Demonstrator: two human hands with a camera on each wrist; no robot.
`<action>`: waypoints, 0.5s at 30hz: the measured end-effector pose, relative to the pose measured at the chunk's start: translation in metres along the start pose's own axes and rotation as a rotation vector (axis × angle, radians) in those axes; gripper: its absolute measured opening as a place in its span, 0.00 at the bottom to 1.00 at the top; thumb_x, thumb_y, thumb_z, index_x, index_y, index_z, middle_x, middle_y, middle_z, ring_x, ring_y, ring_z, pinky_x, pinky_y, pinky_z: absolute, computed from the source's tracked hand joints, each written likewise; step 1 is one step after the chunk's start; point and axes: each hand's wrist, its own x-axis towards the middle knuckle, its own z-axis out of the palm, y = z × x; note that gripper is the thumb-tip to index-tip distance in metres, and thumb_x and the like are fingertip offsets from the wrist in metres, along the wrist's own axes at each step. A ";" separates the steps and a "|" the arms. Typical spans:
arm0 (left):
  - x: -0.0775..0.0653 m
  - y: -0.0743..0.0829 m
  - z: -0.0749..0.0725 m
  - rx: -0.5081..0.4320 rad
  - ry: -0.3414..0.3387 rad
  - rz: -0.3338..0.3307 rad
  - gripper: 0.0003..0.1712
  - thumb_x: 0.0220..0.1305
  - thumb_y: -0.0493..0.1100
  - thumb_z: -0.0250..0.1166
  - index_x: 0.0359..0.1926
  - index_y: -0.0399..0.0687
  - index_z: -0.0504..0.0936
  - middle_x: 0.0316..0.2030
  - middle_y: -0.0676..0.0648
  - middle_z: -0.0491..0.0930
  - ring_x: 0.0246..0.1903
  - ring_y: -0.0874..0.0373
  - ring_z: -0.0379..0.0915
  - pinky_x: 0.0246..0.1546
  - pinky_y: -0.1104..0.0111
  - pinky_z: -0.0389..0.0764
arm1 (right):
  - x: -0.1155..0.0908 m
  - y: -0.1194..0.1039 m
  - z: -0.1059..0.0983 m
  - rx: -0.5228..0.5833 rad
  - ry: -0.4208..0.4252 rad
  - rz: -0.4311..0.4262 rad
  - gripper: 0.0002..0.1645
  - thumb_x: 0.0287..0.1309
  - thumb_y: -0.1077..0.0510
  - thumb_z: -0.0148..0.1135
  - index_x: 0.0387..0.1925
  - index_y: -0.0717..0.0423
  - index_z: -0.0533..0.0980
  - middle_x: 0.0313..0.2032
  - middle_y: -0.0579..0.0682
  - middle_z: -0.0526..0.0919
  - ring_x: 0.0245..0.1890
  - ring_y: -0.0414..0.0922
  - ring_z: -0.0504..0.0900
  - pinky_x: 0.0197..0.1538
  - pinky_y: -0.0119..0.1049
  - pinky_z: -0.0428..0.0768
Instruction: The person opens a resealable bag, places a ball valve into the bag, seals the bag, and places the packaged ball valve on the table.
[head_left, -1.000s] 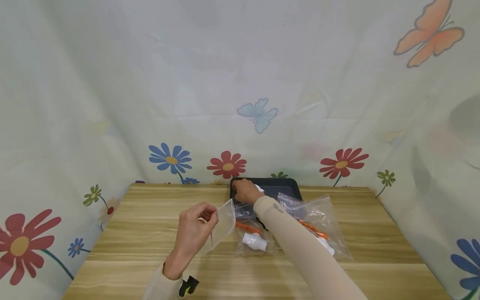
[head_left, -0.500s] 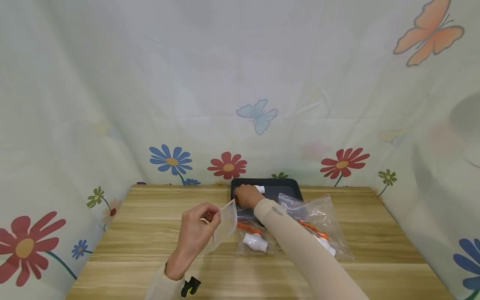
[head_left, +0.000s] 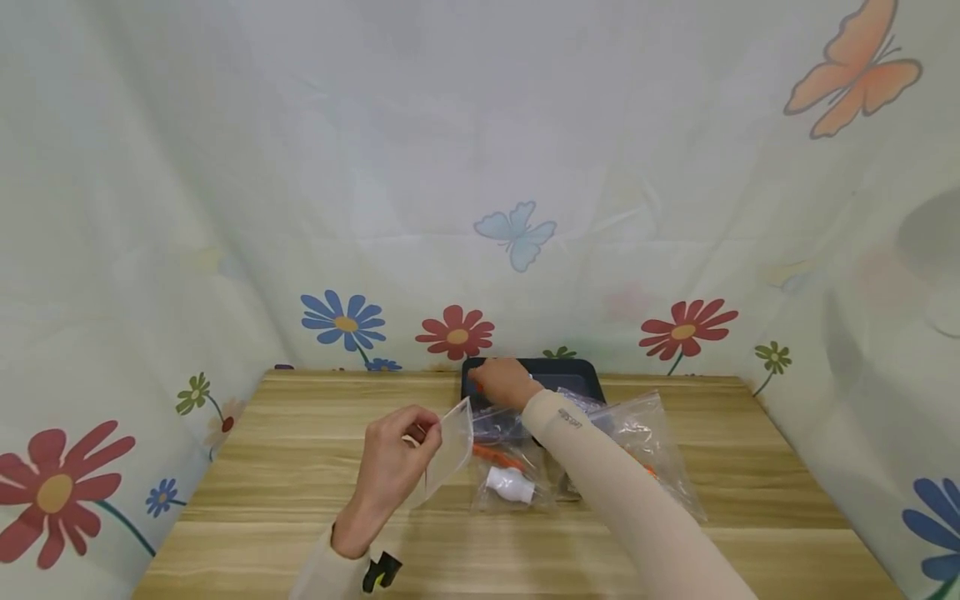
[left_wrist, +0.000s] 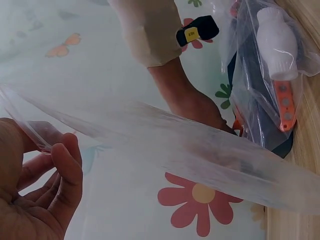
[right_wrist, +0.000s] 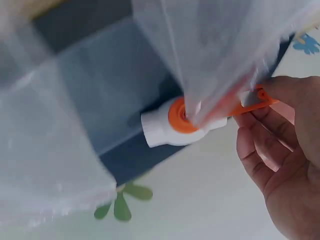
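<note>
My left hand (head_left: 393, 454) pinches the edge of a clear plastic zip bag (head_left: 452, 446) above the table; the bag hangs from the fingertips, also seen in the left wrist view. Over the black tray (head_left: 562, 367), my right hand (head_left: 504, 382) reaches in. The right wrist view shows the right thumb and fingers (right_wrist: 250, 150) at the end of the orange lever of a white plastic ball valve (right_wrist: 157, 127). That valve lies tilted at the tray's edge, partly behind blurred clear plastic. In the head view the hand hides it.
In front of the tray lies a bagged white valve (head_left: 512, 484) with an orange lever. Another clear bag (head_left: 667, 442) lies to the right, partly covered by the right forearm. A flowered cloth (head_left: 390, 208) stands behind the wooden table (head_left: 322, 400).
The right hand dipped slightly, then rose again, and its forearm has shifted right. The white valve part seen beside it is now hidden. The left hand and its bag stay almost still.
</note>
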 end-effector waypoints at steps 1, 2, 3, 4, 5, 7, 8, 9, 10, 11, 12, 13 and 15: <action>0.000 0.000 0.000 0.000 0.000 0.001 0.06 0.54 0.31 0.69 0.29 0.46 0.84 0.22 0.53 0.82 0.20 0.70 0.75 0.20 0.78 0.77 | -0.002 0.002 -0.004 0.002 -0.004 0.001 0.10 0.62 0.59 0.63 0.44 0.44 0.82 0.35 0.47 0.86 0.35 0.46 0.84 0.41 0.42 0.84; -0.001 0.000 0.000 0.000 0.000 0.001 0.06 0.54 0.31 0.69 0.29 0.46 0.84 0.22 0.53 0.82 0.20 0.70 0.74 0.20 0.78 0.77 | -0.004 0.004 -0.007 0.003 -0.006 -0.001 0.09 0.63 0.60 0.63 0.44 0.46 0.82 0.35 0.47 0.86 0.35 0.45 0.84 0.41 0.42 0.84; -0.001 0.001 0.000 0.001 0.000 0.001 0.06 0.54 0.31 0.69 0.29 0.46 0.84 0.22 0.53 0.82 0.20 0.70 0.74 0.20 0.77 0.77 | -0.007 0.006 -0.011 0.007 -0.004 -0.002 0.08 0.63 0.60 0.63 0.43 0.47 0.82 0.35 0.48 0.86 0.35 0.46 0.84 0.40 0.42 0.84; -0.001 0.001 0.000 0.002 0.000 -0.001 0.06 0.54 0.31 0.69 0.29 0.46 0.84 0.22 0.53 0.81 0.20 0.70 0.74 0.21 0.77 0.77 | -0.009 0.008 -0.014 0.008 0.001 -0.002 0.08 0.63 0.61 0.62 0.42 0.49 0.83 0.36 0.48 0.86 0.36 0.46 0.84 0.40 0.42 0.84; -0.001 0.001 0.000 0.002 -0.001 -0.003 0.06 0.54 0.31 0.69 0.29 0.46 0.84 0.22 0.53 0.81 0.20 0.70 0.74 0.21 0.77 0.77 | -0.012 0.010 -0.017 0.002 0.002 0.001 0.08 0.63 0.61 0.63 0.42 0.50 0.82 0.36 0.48 0.86 0.36 0.46 0.84 0.41 0.42 0.84; -0.002 0.002 0.001 0.003 -0.001 -0.002 0.06 0.54 0.31 0.69 0.29 0.46 0.84 0.22 0.53 0.81 0.20 0.70 0.74 0.21 0.76 0.78 | -0.017 0.016 -0.024 0.018 0.007 0.012 0.08 0.62 0.62 0.64 0.42 0.51 0.82 0.37 0.50 0.86 0.37 0.47 0.84 0.42 0.43 0.84; -0.001 0.002 0.001 0.004 -0.002 -0.003 0.05 0.54 0.31 0.69 0.29 0.46 0.84 0.22 0.53 0.82 0.20 0.70 0.74 0.21 0.76 0.78 | -0.020 0.019 -0.027 0.026 0.010 0.019 0.08 0.62 0.62 0.64 0.43 0.52 0.82 0.38 0.50 0.86 0.37 0.47 0.84 0.43 0.43 0.84; -0.001 0.003 0.001 0.005 -0.002 -0.004 0.05 0.54 0.31 0.69 0.29 0.46 0.84 0.22 0.53 0.82 0.20 0.70 0.74 0.21 0.76 0.78 | -0.022 0.022 -0.031 0.041 0.014 0.023 0.08 0.61 0.63 0.64 0.43 0.53 0.82 0.38 0.50 0.86 0.37 0.48 0.84 0.43 0.43 0.84; -0.001 0.004 0.001 0.004 -0.002 -0.006 0.05 0.55 0.31 0.69 0.29 0.45 0.84 0.22 0.53 0.82 0.20 0.69 0.75 0.21 0.75 0.78 | -0.025 0.025 -0.034 0.052 0.014 0.028 0.08 0.61 0.63 0.64 0.43 0.53 0.81 0.38 0.50 0.86 0.37 0.47 0.84 0.44 0.42 0.84; 0.000 0.004 0.000 0.003 -0.003 -0.008 0.05 0.55 0.31 0.69 0.29 0.45 0.84 0.22 0.53 0.82 0.20 0.69 0.75 0.21 0.75 0.78 | -0.028 0.028 -0.037 0.063 0.011 0.033 0.08 0.61 0.63 0.64 0.43 0.53 0.81 0.37 0.50 0.86 0.37 0.47 0.84 0.44 0.41 0.84; 0.000 0.005 0.001 0.003 -0.004 -0.007 0.05 0.55 0.31 0.68 0.29 0.45 0.84 0.22 0.53 0.82 0.20 0.69 0.75 0.21 0.75 0.78 | -0.031 0.030 -0.040 0.082 0.012 0.035 0.08 0.60 0.64 0.64 0.42 0.54 0.81 0.37 0.51 0.85 0.36 0.47 0.83 0.44 0.41 0.84; 0.001 0.005 0.000 0.002 -0.006 -0.010 0.05 0.55 0.32 0.68 0.29 0.45 0.84 0.22 0.53 0.82 0.20 0.69 0.75 0.21 0.75 0.79 | -0.034 0.033 -0.042 0.092 0.011 0.035 0.08 0.60 0.64 0.65 0.42 0.55 0.80 0.37 0.51 0.85 0.36 0.47 0.83 0.44 0.41 0.84; 0.002 0.006 0.000 -0.001 -0.009 -0.019 0.05 0.55 0.32 0.68 0.29 0.46 0.84 0.22 0.53 0.82 0.20 0.69 0.75 0.21 0.75 0.79 | -0.039 0.037 -0.045 0.117 0.017 0.034 0.07 0.59 0.65 0.65 0.40 0.55 0.80 0.36 0.51 0.85 0.35 0.47 0.83 0.44 0.41 0.83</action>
